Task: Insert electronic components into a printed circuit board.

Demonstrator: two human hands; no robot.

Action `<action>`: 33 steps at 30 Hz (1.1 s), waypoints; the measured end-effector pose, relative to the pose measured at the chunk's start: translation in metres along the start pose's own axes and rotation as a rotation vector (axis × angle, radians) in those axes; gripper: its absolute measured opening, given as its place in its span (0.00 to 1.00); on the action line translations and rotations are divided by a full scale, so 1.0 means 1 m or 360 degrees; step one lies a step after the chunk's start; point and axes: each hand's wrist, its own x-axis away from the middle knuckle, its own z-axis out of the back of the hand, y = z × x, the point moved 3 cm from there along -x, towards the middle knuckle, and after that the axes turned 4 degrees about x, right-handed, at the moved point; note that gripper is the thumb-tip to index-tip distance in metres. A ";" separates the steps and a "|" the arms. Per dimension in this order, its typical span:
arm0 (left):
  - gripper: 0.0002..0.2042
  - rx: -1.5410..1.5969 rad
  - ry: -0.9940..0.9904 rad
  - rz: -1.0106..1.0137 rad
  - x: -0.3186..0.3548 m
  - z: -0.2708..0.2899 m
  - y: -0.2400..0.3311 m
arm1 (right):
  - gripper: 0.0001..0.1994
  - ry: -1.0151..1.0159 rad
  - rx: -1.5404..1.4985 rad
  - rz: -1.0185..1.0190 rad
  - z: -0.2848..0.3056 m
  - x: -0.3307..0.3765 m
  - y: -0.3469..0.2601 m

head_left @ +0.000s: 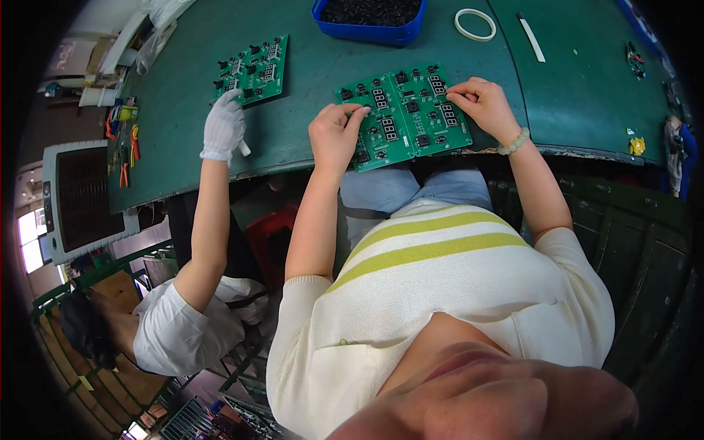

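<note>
ok | l hand [334,138], r hand [485,108] near-pinched @ grn pcb [402,145] | grip unclear

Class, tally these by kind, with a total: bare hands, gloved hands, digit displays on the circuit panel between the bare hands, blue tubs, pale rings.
Bare hands: 2
Gloved hand: 1
Digit displays: 4
Blue tub: 1
Pale ring: 1
Total: 9

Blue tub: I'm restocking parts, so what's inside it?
The blue tub holds many small black parts, too small to identify; they cover its bottom, hiding anything beneath.
</note>
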 end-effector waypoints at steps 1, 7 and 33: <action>0.06 -0.0002 -0.0024 0.0003 0.000 -0.002 0.000 | 0.08 -0.0006 -0.0003 0.0003 0.000 0.000 -0.001; 0.07 -0.0112 -0.0135 -0.0006 0.001 -0.005 -0.003 | 0.06 0.0017 0.0178 0.0191 0.005 -0.002 -0.003; 0.07 -0.0143 -0.0111 0.0061 0.004 -0.006 -0.005 | 0.10 -0.0153 -0.1907 -0.0562 -0.015 -0.005 0.026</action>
